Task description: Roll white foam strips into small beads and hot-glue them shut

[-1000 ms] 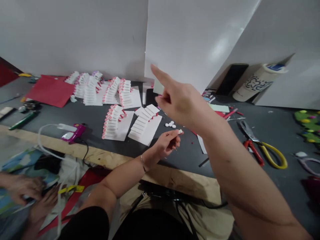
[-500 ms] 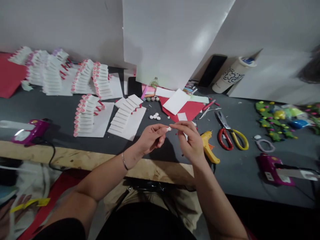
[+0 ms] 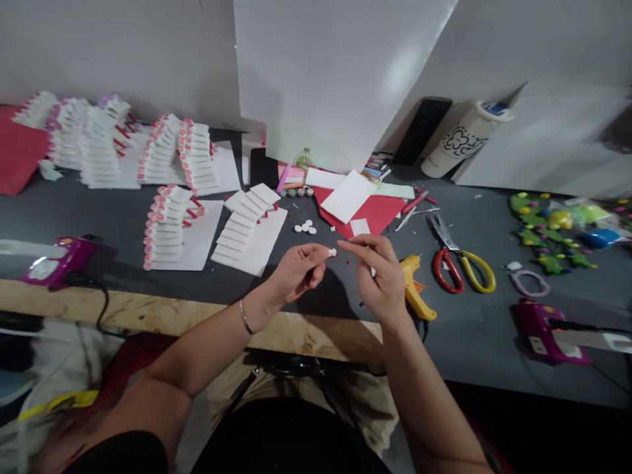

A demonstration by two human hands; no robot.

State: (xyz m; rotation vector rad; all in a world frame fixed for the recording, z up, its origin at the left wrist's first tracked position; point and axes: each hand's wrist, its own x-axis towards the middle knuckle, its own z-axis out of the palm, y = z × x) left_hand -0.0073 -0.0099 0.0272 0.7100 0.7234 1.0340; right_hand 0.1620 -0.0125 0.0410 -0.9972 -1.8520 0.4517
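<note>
Between the thumb and forefinger of my left hand (image 3: 300, 271) is a small white lump (image 3: 332, 252), held over the dark table; its kind is too small to tell. My right hand (image 3: 379, 276) is just to the right, its forefinger stretched toward the lump with a narrow gap between. The other fingers of that hand are partly curled, and a white spot shows by its thumb; whether it lies in the hand or behind it I cannot tell. Several white balls (image 3: 305, 228) lie beyond my hands. A yellow glue gun (image 3: 417, 289) rests beside my right hand.
Rows of white tabs with pink ends (image 3: 165, 227) stand on white cards at left. Scissors (image 3: 449, 253) and a purple ring (image 3: 530, 284) lie right. Red paper (image 3: 388, 214), a white cup (image 3: 459, 141), purple power strips (image 3: 548, 332) and green felt pieces (image 3: 540, 240) are around.
My right forefinger has drawn slightly away from the white lump, opening a small gap. My left hand still pinches it in nearly the same place. The view has shifted a little.
</note>
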